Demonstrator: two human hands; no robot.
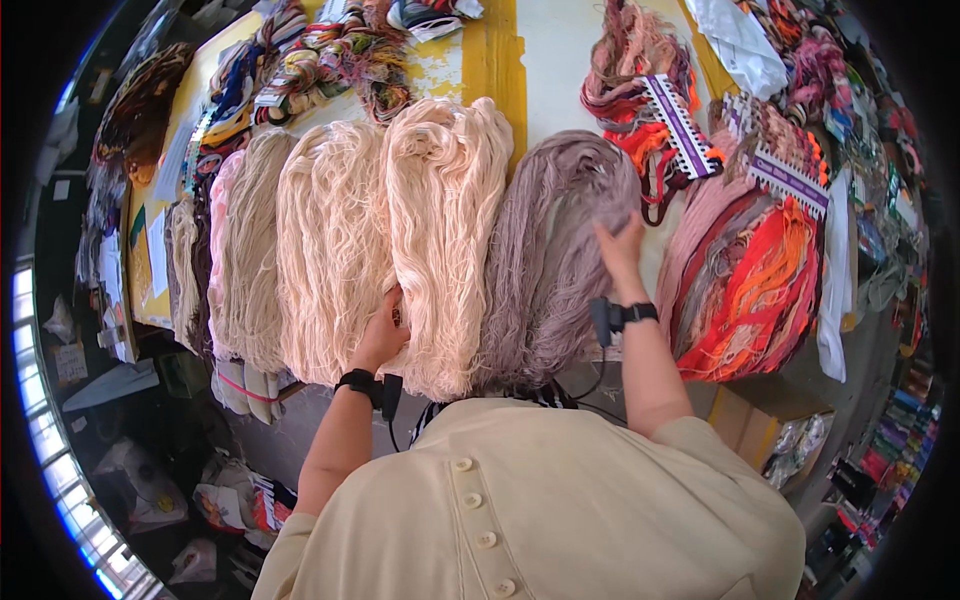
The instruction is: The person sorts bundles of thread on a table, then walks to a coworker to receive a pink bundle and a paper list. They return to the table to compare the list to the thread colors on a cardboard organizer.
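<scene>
1) Cream skein [445,220]: long axis runs away from person, rounded loop end far, other end near
2) Mauve skein [545,235]: just R of cream skein, axis roughly same, rounded end also far
3) L hand [383,335]: cream skein's lower L edge, btwn it & peach skein [330,230]; fingers bent in, tips hidden, grip unclear
4) R hand [624,255]: R of cream skein, on mauve's R edge; thumb & fingers apart, can't tell if gripping

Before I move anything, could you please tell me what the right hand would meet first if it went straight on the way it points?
The right hand would likely meet the mauve skein first, as it is at that skein's right edge; depth is hard to judge here.
</scene>
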